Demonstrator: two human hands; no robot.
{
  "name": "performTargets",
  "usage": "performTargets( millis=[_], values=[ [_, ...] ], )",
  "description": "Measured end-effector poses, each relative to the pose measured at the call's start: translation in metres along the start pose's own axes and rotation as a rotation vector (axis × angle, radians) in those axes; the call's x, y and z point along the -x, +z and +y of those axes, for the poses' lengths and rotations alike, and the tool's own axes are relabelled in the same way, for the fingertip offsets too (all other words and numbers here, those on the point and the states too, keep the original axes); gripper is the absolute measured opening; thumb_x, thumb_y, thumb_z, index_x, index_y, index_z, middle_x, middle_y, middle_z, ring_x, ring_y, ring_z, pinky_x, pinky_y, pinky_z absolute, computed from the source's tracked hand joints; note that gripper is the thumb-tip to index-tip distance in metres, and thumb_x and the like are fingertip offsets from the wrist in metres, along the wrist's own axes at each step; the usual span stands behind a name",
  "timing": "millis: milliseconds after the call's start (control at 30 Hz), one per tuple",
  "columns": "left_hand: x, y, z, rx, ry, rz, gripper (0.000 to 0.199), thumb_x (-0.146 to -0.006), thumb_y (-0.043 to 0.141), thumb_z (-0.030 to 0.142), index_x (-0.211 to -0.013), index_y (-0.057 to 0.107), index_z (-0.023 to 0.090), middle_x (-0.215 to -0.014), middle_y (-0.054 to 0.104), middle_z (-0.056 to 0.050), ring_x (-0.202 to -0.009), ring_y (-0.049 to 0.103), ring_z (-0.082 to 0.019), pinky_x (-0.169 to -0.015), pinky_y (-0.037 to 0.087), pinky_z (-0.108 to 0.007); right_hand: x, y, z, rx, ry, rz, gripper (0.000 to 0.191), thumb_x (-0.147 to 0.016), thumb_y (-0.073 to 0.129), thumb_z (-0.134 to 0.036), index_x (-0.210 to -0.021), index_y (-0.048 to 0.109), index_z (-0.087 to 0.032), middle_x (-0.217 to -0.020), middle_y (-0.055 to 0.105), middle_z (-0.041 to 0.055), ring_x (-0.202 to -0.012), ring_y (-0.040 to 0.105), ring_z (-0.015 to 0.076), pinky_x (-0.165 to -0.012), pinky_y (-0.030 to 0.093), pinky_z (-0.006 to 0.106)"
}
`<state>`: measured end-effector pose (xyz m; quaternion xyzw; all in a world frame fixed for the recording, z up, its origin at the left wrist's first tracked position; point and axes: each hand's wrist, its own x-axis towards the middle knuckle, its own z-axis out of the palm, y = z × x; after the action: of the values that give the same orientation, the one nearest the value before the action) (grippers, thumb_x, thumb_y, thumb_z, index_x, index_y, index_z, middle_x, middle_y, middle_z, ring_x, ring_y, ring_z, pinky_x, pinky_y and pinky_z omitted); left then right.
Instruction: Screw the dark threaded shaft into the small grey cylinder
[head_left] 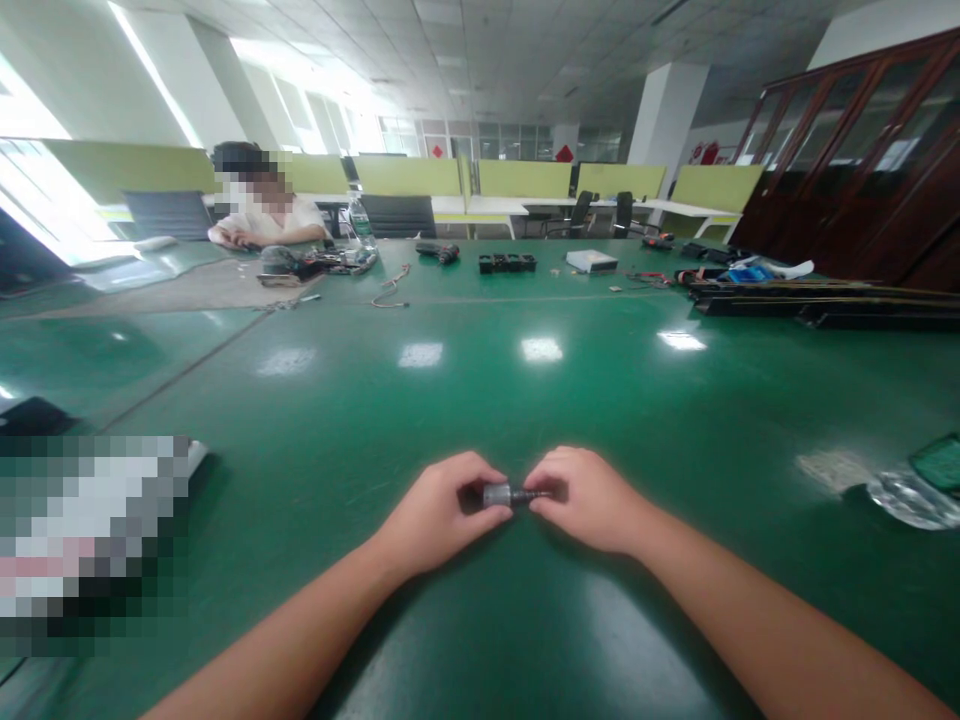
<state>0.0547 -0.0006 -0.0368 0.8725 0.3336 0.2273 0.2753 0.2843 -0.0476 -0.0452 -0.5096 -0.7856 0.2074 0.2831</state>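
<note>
A small cylindrical part point(497, 495), greyish on its left and dark, ribbed and narrowing on its right, lies sideways between my hands, low over the green table point(480, 400). My left hand point(450, 505) curls its thumb and fingers round the grey end. The thumb and fingers of my right hand point(581, 497) close on the thin dark end, whose tip is hidden in them. The exact kind of part is too small to make out.
A blurred-out box-like thing point(112, 520) lies at left, a clear plastic bottle point(915, 498) at right. Farther back are a power drill point(437, 252), a black block point(508, 262), a white box point(591, 261) and dark metal bars point(810, 300). Another person point(270, 205) sits across the table.
</note>
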Motion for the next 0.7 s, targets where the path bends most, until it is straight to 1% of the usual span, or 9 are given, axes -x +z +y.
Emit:
performTargets(
  millis=[367, 700],
  values=[
    [0.0005, -0.0004, 0.0006, 0.008, 0.004, -0.002, 0.019, -0.082, 0.072, 0.032, -0.097, 0.071, 0.02, -0.09, 0.069, -0.003, -0.082, 0.063, -0.017, -0.075, 0.049, -0.028, 0.0016, -0.0044, 0.001, 0.026, 0.02, -0.004, 0.009, -0.078, 0.07, -0.017, -0.085, 0.073, -0.021, -0.084, 0.071, 0.0012, -0.081, 0.06, 0.0163, -0.075, 0.043, 0.03],
    [0.0006, -0.0005, -0.0006, -0.001, 0.011, -0.01, 0.019, -0.083, 0.072, 0.032, -0.098, 0.071, 0.02, -0.091, 0.069, -0.003, -0.082, 0.063, -0.017, -0.075, 0.049, -0.027, 0.0021, -0.0078, 0.0025, 0.029, 0.026, -0.019, 0.008, -0.078, 0.069, -0.016, -0.083, 0.072, -0.02, -0.081, 0.069, 0.0013, -0.078, 0.059, 0.0154, -0.072, 0.043, 0.028]
  ],
)
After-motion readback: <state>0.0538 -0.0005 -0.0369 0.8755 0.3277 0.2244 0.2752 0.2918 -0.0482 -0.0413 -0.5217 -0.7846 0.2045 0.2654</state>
